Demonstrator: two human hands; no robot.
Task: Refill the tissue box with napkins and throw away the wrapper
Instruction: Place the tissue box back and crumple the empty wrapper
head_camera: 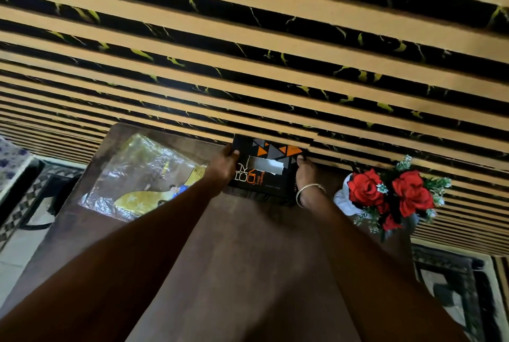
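A black tissue box [268, 165] with orange and grey triangles rests at the far edge of a brown table [242, 253], against the striped wall. White napkin shows through its torn top slot. My left hand [223, 165] grips the box's left side, and my right hand [305, 173], with a bangle on the wrist, grips its right side. A clear plastic wrapper [137, 176] with yellow print lies flat on the table to the left of the box.
A white vase of red artificial roses [385, 195] stands on the table just right of my right wrist. The wall [248, 52] with tan and black stripes rises right behind the table. Patterned floor shows on both sides.
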